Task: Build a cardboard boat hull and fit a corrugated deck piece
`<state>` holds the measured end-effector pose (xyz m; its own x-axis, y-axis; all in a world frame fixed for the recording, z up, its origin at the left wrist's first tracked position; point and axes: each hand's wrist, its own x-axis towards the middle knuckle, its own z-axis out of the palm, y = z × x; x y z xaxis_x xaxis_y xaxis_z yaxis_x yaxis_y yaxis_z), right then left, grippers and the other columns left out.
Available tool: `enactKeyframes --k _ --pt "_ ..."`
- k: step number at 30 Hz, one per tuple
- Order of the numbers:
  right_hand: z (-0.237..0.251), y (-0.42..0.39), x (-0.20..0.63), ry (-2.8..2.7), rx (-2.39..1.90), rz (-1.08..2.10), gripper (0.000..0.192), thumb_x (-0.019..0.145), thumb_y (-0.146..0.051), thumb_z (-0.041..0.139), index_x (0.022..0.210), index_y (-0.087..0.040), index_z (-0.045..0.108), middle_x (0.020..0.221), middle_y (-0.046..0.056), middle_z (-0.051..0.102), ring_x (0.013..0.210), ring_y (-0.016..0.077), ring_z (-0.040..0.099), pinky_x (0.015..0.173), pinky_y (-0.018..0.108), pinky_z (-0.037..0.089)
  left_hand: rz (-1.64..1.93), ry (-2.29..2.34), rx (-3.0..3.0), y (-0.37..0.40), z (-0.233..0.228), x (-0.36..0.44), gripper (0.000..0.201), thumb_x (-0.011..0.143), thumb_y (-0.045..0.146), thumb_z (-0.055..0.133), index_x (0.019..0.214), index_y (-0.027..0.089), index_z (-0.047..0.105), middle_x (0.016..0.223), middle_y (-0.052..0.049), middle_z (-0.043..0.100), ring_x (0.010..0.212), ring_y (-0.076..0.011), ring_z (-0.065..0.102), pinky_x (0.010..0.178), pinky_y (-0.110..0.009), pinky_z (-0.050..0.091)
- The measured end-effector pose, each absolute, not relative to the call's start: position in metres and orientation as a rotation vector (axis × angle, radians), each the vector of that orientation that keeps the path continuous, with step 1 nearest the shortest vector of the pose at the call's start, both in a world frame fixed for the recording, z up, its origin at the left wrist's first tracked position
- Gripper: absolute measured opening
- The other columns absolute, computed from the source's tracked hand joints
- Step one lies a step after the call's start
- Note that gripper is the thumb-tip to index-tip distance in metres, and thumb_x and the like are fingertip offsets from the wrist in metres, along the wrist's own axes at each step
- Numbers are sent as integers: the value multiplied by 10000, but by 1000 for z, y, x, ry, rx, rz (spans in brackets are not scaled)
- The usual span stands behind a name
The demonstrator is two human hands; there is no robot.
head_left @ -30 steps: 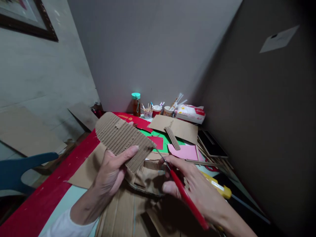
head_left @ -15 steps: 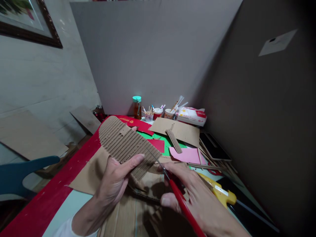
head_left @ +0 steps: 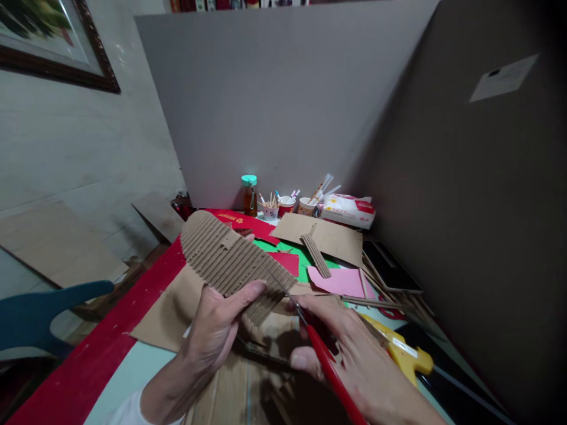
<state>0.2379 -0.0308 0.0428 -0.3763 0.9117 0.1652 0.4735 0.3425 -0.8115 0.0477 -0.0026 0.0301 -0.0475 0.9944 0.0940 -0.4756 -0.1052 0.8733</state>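
Note:
My left hand (head_left: 221,319) grips a piece of corrugated cardboard (head_left: 230,254) with its thumb on the ridged face. The piece is rounded at its upper left end and tilted above the table. My right hand (head_left: 341,342) is wrapped round red-handled scissors (head_left: 323,354). Their thin metal blade lies across the cardboard's lower right end, right of my left thumb. Whether the blades are fully closed is hard to see. Below the hands is a brown wooden-looking surface (head_left: 225,383), partly in shadow.
A yellow glue gun (head_left: 405,351) lies right of my right hand. Behind are a flat cardboard sheet (head_left: 328,236), a ridged strip (head_left: 316,255), pink paper (head_left: 339,282) and red paper (head_left: 286,262). Farther back stand a bottle (head_left: 249,195), cups (head_left: 307,206) and a tissue pack (head_left: 348,211).
The whole view has shifted slightly, so things appear a little farther right and lower. Both hands keep their hold, and the scissors stay at the same end of the cardboard.

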Motion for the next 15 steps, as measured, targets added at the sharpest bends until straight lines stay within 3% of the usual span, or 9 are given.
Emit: enactKeyframes --k 4,10,12,15 --pt "42 -28 236 -1974 -1123 902 286 807 -402 710 1067 -283 699 993 8 730 883 231 672 783 327 515 1510 785 919 -1 29 49 444 752 200 797 1184 226 696 946 -17 760 1012 -202 699 959 -323 551" --pt "39 -24 243 -2022 -1270 886 395 810 -461 716 1148 -257 692 1132 69 705 1027 299 652 888 412 514 1444 819 877 2 31 38 256 706 177 824 945 179 734 939 -31 763 851 -169 711 836 -283 584" --pt "41 -20 253 -1964 -1277 907 366 832 -452 703 1113 -219 683 1005 63 705 939 271 659 826 369 526 1340 832 929 6 32 28 235 699 189 832 914 163 739 924 -51 771 838 -193 723 844 -320 591" --pt "46 -11 271 -1692 -1306 926 331 829 -471 704 1020 -206 650 807 12 648 668 170 602 588 270 474 1043 875 1122 17 33 11 320 663 183 852 967 179 751 939 -72 776 842 -236 735 804 -340 601"
